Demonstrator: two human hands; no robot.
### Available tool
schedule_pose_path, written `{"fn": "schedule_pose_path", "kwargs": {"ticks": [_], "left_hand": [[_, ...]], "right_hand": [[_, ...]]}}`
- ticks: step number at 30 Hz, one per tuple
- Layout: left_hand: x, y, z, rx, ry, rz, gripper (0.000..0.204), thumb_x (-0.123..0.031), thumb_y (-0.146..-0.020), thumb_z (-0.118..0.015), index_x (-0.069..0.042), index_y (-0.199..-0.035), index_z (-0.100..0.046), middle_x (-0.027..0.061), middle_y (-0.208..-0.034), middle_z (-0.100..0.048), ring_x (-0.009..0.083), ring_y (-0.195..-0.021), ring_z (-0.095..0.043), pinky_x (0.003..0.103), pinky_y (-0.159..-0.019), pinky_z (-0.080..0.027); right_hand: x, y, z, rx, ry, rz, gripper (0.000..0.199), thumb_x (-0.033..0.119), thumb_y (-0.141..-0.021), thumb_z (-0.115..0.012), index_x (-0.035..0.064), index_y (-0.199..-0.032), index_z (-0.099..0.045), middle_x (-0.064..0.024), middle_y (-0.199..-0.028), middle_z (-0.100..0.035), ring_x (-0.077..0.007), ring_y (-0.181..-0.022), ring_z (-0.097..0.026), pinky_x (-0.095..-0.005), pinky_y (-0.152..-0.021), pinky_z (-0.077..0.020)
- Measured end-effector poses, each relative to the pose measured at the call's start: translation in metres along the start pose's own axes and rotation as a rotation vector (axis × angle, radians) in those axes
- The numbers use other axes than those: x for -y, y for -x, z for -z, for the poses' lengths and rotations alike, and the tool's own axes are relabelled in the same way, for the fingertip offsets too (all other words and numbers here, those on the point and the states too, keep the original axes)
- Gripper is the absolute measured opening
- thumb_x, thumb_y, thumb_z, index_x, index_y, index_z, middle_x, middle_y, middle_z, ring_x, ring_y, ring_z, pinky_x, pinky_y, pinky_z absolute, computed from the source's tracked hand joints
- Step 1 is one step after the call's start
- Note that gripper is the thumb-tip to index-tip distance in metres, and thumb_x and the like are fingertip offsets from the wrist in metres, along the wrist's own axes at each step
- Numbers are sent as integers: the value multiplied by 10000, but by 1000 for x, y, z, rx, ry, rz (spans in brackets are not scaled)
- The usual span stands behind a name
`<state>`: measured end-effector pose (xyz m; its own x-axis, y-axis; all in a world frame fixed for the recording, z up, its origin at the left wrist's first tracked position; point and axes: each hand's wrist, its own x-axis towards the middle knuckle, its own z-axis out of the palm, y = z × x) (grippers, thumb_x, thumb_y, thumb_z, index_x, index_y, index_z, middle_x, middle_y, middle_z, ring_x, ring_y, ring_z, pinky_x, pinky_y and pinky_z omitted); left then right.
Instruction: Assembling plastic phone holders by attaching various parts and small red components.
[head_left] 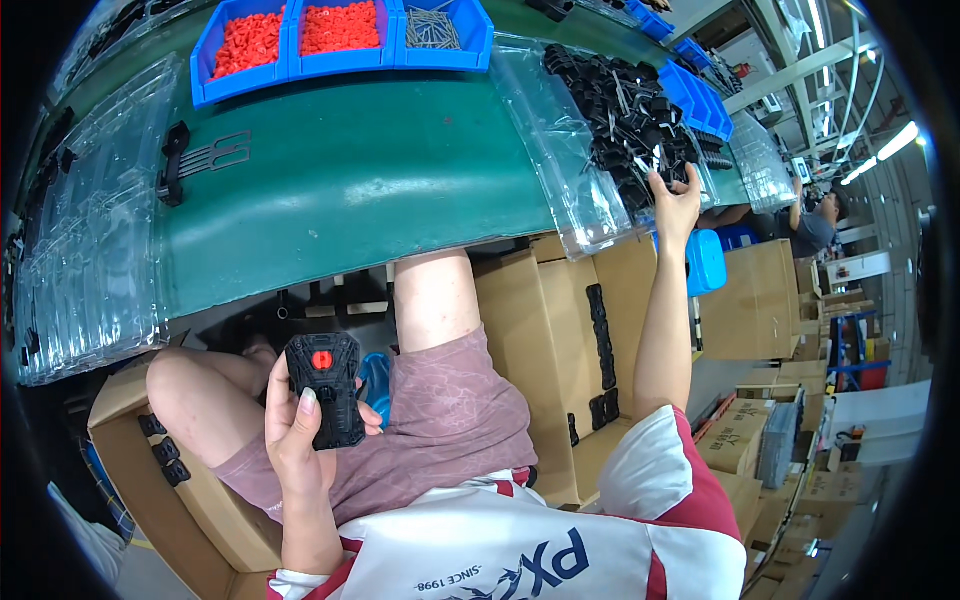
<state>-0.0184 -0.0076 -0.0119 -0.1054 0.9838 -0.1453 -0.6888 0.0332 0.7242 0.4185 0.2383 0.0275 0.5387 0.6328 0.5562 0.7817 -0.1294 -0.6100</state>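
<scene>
My left hand (296, 425) is closed around a black plastic housing (338, 395) with a red piece set near its top, held above my lap. The thumb lies along its left side. Stretched out to the right, my right hand (677, 205) is at the near edge of a heap of black plastic parts (625, 120). Its thumb and fingers are apart, with black parts just beyond the tips. Pale, shiny bits show among the heap.
Blue bins hold red pieces (340, 29) and metal pins (432, 28) at the bench's back. A black part with metal prongs (205, 160) lies on the green bench (360, 165). Clear plastic trays (95, 230) are stacked left. Cardboard boxes (520, 330) stand below. Another person (815, 222) sits far right.
</scene>
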Motion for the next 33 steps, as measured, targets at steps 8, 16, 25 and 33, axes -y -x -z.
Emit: {"fn": "schedule_pose_path", "kwargs": {"ticks": [8,16,25,33], "left_hand": [[-12,9,-1,-28,44,20,440,-138,-922,-470,14,-1309,-328,278,-1016,-556,331,-665,-656,356,-547,-565],[-12,3,5,15,92,104,406,-159,-940,-439,40,-1278,-338,274,-1020,-550,353,-689,-645,382,-573,-554],[-19,11,7,9,104,73,417,-175,-944,-447,38,-1284,-330,281,-1019,-545,356,-708,-648,387,-590,-557],[-18,14,17,29,146,51,476,-283,-958,-439,36,-1291,-321,278,-1037,-538,351,-725,-646,389,-610,-554]], "right_hand": [[-15,-5,5,-15,-11,61,274,160,-758,-654,-22,-960,-692,-101,-807,-693,-174,-717,-621,-270,-692,-496],[69,71,22,450,-846,-248,316,55,-838,-577,42,-1154,-570,-139,-955,-652,-66,-528,-465,-147,-469,-369],[199,229,11,1259,-1086,-400,385,45,-833,-577,-26,-1208,-527,-174,-1028,-623,-112,-639,-573,-166,-547,-456],[221,251,13,1552,-1226,-441,313,46,-879,-557,-44,-1178,-546,-135,-1004,-621,-122,-706,-591,-184,-562,-463]]}}
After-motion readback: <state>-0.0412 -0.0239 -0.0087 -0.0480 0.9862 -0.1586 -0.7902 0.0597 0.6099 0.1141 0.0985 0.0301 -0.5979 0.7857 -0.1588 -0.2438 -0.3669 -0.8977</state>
